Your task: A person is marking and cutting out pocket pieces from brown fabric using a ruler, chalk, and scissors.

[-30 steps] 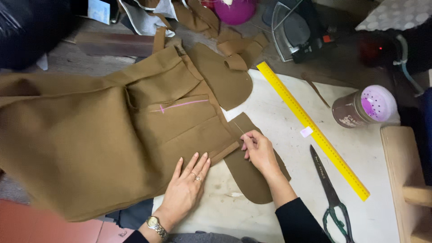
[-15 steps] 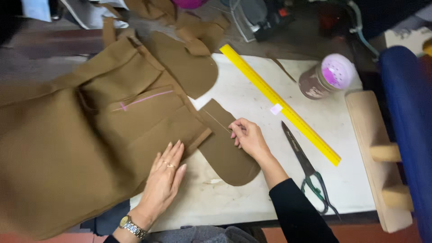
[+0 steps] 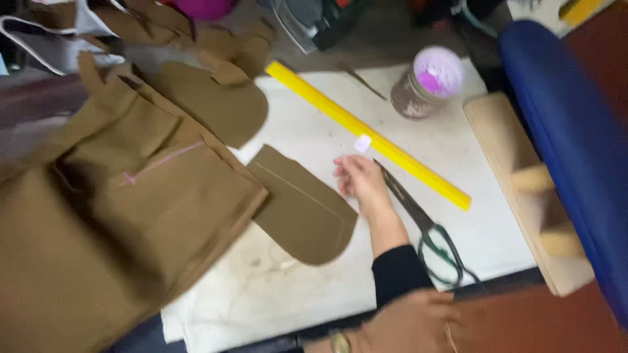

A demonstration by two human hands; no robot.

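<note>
The right hand (image 3: 358, 180), fingers loosely apart and holding nothing, rests between the rounded brown fabric piece (image 3: 302, 206) and the scissors (image 3: 422, 222), whose blades run toward the worktop's (image 3: 314, 131) far edge.

The left hand (image 3: 409, 323) is blurred at the near edge; its grip cannot be told.

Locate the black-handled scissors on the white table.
In the head view, the black-handled scissors lie right of centre on the white table, between the right hand and the long yellow ruler, blades pointing up-left, handles near the table's front edge.
</note>
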